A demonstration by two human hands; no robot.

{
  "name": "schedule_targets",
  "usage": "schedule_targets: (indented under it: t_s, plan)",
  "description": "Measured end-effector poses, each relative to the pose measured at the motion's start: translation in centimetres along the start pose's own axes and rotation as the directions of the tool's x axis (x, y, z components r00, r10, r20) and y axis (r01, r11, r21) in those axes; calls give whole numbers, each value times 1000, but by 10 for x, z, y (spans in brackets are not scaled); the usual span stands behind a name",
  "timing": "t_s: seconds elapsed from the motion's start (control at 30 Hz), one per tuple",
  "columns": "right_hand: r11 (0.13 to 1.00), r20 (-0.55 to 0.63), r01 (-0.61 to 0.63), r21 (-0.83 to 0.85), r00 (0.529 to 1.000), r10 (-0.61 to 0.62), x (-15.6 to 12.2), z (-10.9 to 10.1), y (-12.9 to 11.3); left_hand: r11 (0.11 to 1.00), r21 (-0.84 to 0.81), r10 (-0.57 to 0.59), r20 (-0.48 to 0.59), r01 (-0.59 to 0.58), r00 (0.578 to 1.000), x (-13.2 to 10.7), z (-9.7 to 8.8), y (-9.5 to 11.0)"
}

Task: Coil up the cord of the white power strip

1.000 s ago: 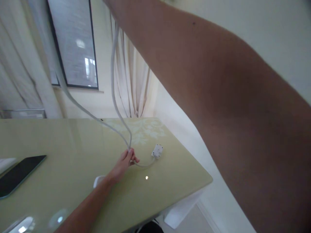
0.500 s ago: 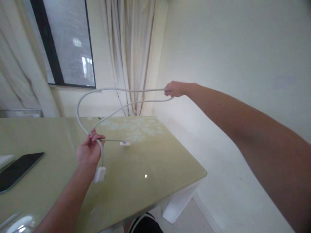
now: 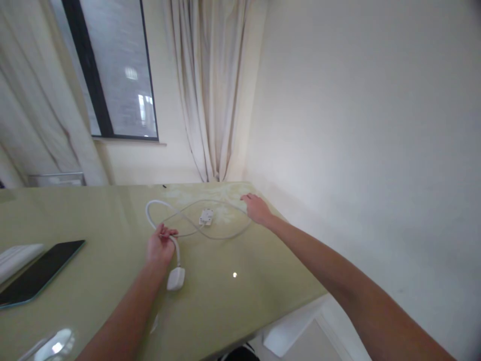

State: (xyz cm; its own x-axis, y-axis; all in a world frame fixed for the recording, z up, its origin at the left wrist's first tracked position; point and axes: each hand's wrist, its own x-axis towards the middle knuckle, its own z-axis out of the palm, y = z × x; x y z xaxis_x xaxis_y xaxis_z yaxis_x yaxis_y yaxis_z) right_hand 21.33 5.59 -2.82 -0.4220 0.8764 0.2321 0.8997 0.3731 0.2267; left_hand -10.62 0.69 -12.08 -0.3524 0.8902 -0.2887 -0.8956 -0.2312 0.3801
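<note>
A white cable (image 3: 228, 237) lies in crossing loops on the glossy table. My left hand (image 3: 161, 245) is closed around it near one end. From that hand the cable bends toward me to a white plug-like block (image 3: 176, 279), apart from my fingers. Between my hands lies the cable's other end, a small white block (image 3: 206, 217) with dark marks on its face. My right hand (image 3: 256, 207) is low over the loop's right end, palm down, fingers stretched out to the left. Part of the loop passes beneath it.
On the pale green table (image 3: 210, 311), a dark flat tablet-like slab (image 3: 41, 271) and a long white object (image 3: 18, 258) lie left. A shiny clear object (image 3: 56, 346) is at the lower left. A wall (image 3: 356, 150) borders the right; curtains (image 3: 210, 90) hang behind.
My right hand has come down from the air to the table, and the raised cable loop now lies flat. My left hand keeps its hold. The view has shifted slightly.
</note>
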Motion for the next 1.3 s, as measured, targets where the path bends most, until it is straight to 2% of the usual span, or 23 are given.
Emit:
schedule_targets:
  t_s: [0.03,0.07,0.13,0.2,0.23,0.3,0.37,0.43,0.53,0.6,0.67,0.73,0.8,0.87,0.9,0.93,0.97,1.03,1.1,1.17,1.2,1.23,1.3]
  plan:
    - [998,-46,24,60,999,-22,-5,8,-23,1000,11,-2,-17,2,1000,2,-3,-3]
    - [969,-149,92,228,987,-58,-10,15,-49,1000,22,-8,-28,8,1000,4,-5,-5]
    - [861,-307,284,422,938,-159,-23,28,-103,999,47,-27,-37,28,999,5,-9,-10]
    - [780,-367,441,445,884,-290,-33,39,-149,996,74,-47,-30,49,998,4,-12,-12]
    - [762,-379,475,439,867,-322,-36,42,-166,995,88,-54,-25,56,998,3,-13,-13]
    - [775,-360,431,462,890,-281,-38,48,-186,991,114,-64,-16,66,998,-1,-14,-12]
    - [786,-314,342,515,928,-198,-35,51,-188,989,136,-64,-13,66,998,-5,-14,-11]
    - [739,-271,335,585,939,-211,-33,54,-179,987,151,-52,-10,53,999,-8,-14,-10]
    - [590,-235,445,674,886,-400,-36,56,-164,986,167,-14,-7,15,1000,-13,-12,-10]
    - [521,-217,481,706,846,-487,-41,57,-158,982,187,22,-7,-20,1000,-14,-11,-9]
    - [470,-222,502,726,818,-530,-44,57,-156,973,223,57,-9,-53,998,-15,-11,-9]
    - [409,-269,511,756,812,-518,-44,56,-155,960,270,84,-13,-77,996,-14,-12,-9]
    - [345,-348,475,810,861,-370,-41,54,-151,942,324,97,-18,-86,995,-15,-13,-9]
    - [261,-374,373,891,926,-46,-33,51,-141,922,380,94,-25,-77,995,-16,-14,-8]
    - [209,-349,315,926,925,152,-28,51,-134,911,407,81,-28,-62,996,-17,-13,-7]
    - [164,-308,267,950,890,336,-24,51,-126,901,433,56,-31,-38,998,-18,-13,-5]
    - [131,-262,227,965,830,492,-19,53,-116,890,456,19,-35,-1,999,-19,-12,-2]
    - [103,-184,157,982,707,683,-10,60,-95,864,491,-92,-52,106,994,-21,-10,4]
    - [59,-97,80,995,651,753,-3,72,-77,830,506,-225,-83,236,971,-23,-8,11]
    - [24,-35,26,999,640,768,4,85,-66,791,498,-345,-115,355,931,-23,-7,14]
    - [37,-35,11,999,644,765,7,90,-65,776,487,-394,-123,401,911,-24,-7,15]
    - [89,-67,0,996,653,754,9,94,-66,767,471,-432,-122,435,894,-24,-6,14]
    - [291,-191,-30,956,689,699,11,96,-74,776,428,-471,-97,464,877,-26,-4,12]
